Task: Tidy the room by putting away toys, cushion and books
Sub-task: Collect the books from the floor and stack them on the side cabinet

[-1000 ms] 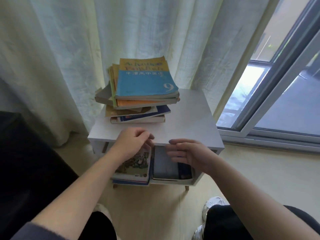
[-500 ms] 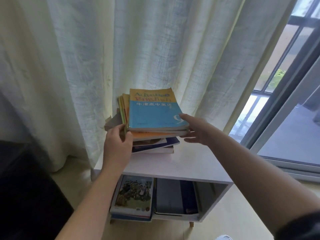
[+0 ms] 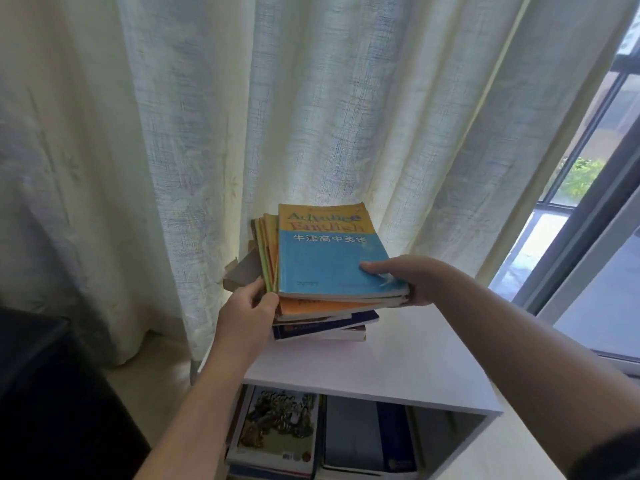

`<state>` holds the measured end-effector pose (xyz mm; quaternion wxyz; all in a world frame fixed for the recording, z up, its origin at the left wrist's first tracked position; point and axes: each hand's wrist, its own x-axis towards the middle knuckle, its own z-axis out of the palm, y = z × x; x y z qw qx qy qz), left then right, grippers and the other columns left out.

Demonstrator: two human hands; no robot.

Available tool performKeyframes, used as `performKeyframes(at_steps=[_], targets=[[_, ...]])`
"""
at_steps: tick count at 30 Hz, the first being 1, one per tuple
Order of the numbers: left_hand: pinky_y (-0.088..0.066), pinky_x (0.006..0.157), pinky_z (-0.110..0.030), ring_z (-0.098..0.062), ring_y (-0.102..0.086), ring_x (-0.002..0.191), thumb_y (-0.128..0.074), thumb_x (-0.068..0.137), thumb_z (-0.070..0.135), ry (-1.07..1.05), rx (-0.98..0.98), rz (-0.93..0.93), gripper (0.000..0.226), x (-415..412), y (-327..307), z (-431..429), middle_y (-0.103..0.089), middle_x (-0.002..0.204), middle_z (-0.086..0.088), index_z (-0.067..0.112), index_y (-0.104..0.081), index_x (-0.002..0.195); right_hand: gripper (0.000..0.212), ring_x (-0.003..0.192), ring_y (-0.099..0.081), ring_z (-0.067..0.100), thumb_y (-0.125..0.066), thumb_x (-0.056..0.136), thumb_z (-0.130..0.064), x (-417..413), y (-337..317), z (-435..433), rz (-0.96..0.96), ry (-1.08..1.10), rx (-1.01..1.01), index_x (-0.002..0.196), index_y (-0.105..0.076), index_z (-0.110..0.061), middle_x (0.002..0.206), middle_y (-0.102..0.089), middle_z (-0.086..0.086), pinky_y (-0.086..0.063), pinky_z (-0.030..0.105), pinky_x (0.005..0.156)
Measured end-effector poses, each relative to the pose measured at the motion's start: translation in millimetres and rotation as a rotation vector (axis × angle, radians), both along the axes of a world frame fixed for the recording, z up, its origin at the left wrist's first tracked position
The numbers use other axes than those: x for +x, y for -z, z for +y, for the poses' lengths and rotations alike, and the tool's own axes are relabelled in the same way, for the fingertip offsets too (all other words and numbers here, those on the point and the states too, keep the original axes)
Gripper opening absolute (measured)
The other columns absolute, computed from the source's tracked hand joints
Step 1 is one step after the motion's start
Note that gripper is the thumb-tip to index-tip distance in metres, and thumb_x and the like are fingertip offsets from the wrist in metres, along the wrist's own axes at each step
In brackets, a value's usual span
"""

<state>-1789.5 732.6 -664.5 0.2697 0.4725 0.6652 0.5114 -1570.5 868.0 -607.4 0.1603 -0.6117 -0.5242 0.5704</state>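
Both grips [image 3: 247, 308] [image 3: 414, 280] clasp stack [image 3: 332, 265]; cubby [image 3: 446, 441] holds books [image 3: 277, 431].

Legible text: one item, top book [image 3: 332, 258].
Cover read "Advance" and "English" on yellow band, "牛津高中英语" on blue.

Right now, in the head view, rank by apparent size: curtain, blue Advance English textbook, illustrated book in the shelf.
1. curtain
2. blue Advance English textbook
3. illustrated book, partly hidden, so its rank is unsure.
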Motion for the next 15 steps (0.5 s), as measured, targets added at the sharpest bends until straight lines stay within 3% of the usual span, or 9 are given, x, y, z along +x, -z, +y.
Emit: performKeyframes(at_steps=[4,6,9,12,15], targets=[[-0.051,0.057,-0.028,-0.009,-0.06,0.055,-0.048,0.095,0.024,0.0,0.041,0.024,0.031,8.6,-6.9,-11.2,-0.068,0.065,0.003,0.038,-0.061,0.071,0.032,0.074,-0.072,0.016,-0.072,0.083,-0.028,22.0,2.6,-2.6,0.123,-0.044,-0.127,0.108,-0.062,-0.013,0.088,-0.075,0.004,-0.059,0.029,0.071],[-0.058,0.062,-0.037,-0.016,-0.066,0.06,-0.053,0.09,0.043,0.007,0.035,-0.086,0.025,9.3,-5.5,-8.9,-0.07,0.067,-0.003,0.025,-0.066,0.077,0.052,0.083,-0.071,0.019,-0.076,0.072,-0.028,33.5,10.3,-4.5,0.18,-0.076,-0.143,0.119,-0.06,-0.012,0.101,-0.074,0.006,-0.059,0.031,0.073],[-0.058,0.072,-0.051,-0.027,-0.071,0.076,-0.059,0.075,0.063,0.034,-0.072,-0.255,0.051,10.9,-3.1,-1.4,-0.072,0.085,-0.009,0.015,-0.061,0.093,0.077,0.097,-0.069,0.023,-0.086,0.06,-0.034,46.8,22.5,-8.4,0.236,-0.089,-0.137,0.128,-0.057,-0.012,0.115,-0.071,0.009,-0.058,0.034,0.081],[-0.058,0.077,-0.048,-0.026,-0.071,0.086,-0.065,0.075,0.063,0.138,-0.204,-0.336,0.056,19.1,1.1,6.3,-0.073,0.093,-0.006,0.014,-0.061,0.102,0.064,0.095,-0.069,0.023,-0.076,0.07,-0.032,55.6,25.9,-16.5,0.261,-0.084,-0.099,0.127,-0.056,-0.011,0.116,-0.07,0.01,-0.06,0.033,0.074],[-0.058,0.071,-0.037,-0.022,-0.071,0.086,-0.068,0.085,0.039,0.267,-0.26,-0.424,0.029,37.0,1.9,4.8,-0.074,0.093,-0.003,0.015,-0.063,0.102,0.057,0.095,-0.071,0.024,-0.073,0.075,-0.03,67.2,29.4,-27.1,0.263,-0.079,-0.068,0.126,-0.056,-0.011,0.114,-0.071,0.009,-0.059,0.034,0.07]])
